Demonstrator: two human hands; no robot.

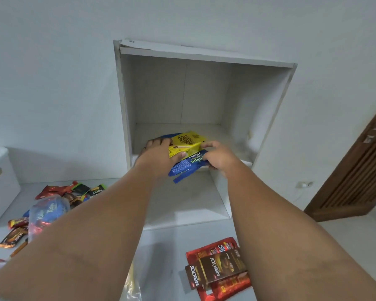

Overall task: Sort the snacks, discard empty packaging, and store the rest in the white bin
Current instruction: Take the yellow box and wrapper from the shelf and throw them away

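Both arms reach into a white open shelf unit (126,105). My left hand (159,156) grips a yellow snack box (188,143) from the left, thumb on its front edge. My right hand (218,156) holds the box's right end and the blue snack packet (187,167) lying under it, which hangs over the shelf's front edge. The white bin (0,183) stands at the far left on the floor. A pile of snack wrappers (59,194), among them a clear bag of blue packets (47,210), lies beside it.
A flattened brown Nextar box (217,270) on red wrappers (224,246) lies on the floor below my right arm. A wooden slatted door (356,170) stands at the right. A wall socket (303,184) sits low on the wall. The compartment below the shelf holds nothing visible.
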